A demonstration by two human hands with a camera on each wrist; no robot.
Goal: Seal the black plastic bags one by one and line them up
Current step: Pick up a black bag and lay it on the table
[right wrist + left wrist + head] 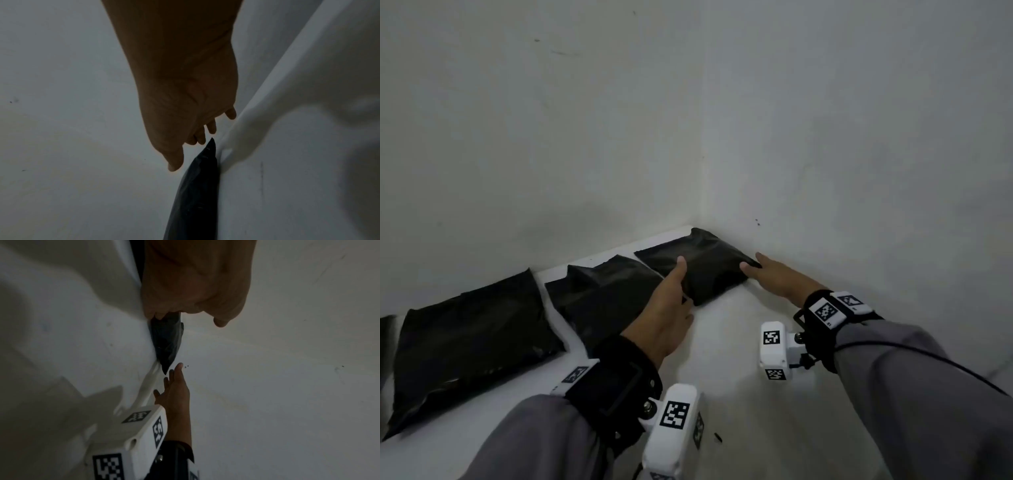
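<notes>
The rightmost black bag (705,263) lies flat on the white table (739,394), tucked into the corner of the walls. My left hand (671,305) is at its near left edge, thumb stretched along the top and fingers against the edge. My right hand (767,274) reaches in with straight fingers that touch the bag's right corner. In the left wrist view the bag (167,340) shows edge-on past my left hand (185,288), with my right hand (175,386) beyond it. The right wrist view shows the right hand (195,126) at the tip of the bag (197,186).
Two more black bags (602,294) (472,342) lie in a row to the left along the back wall (534,154). A sliver of another bag (385,339) shows at the left border. The right wall (859,171) stands close behind the right hand.
</notes>
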